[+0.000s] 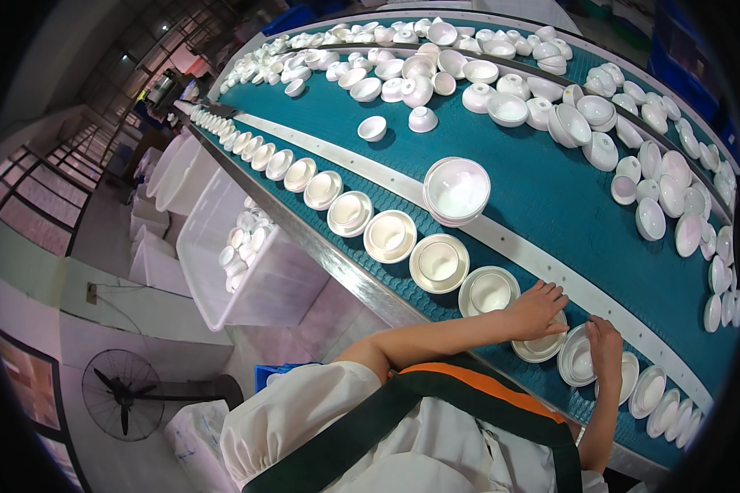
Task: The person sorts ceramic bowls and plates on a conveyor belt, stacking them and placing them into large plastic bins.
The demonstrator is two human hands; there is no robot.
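Note:
My left hand (538,308) is over a white dish stack (534,349) on the teal belt, palm down, fingers apart and bent; whatever lies beneath them is partly hidden. My right hand (604,345) is closed at the rim of the neighbouring stack of bowls (575,361). A long row of similar nested dishes and cups (390,236) runs along the near edge, beside a pale strip (543,263). Just beyond that strip stands a larger stack of white bowls (456,189).
Many loose white bowls (506,107) lie across the belt's far side. The metal edge (321,251) runs diagonally along my side. At left are a plastic tub (201,279) holding white ware, further tubs (148,271) and a standing fan (123,394).

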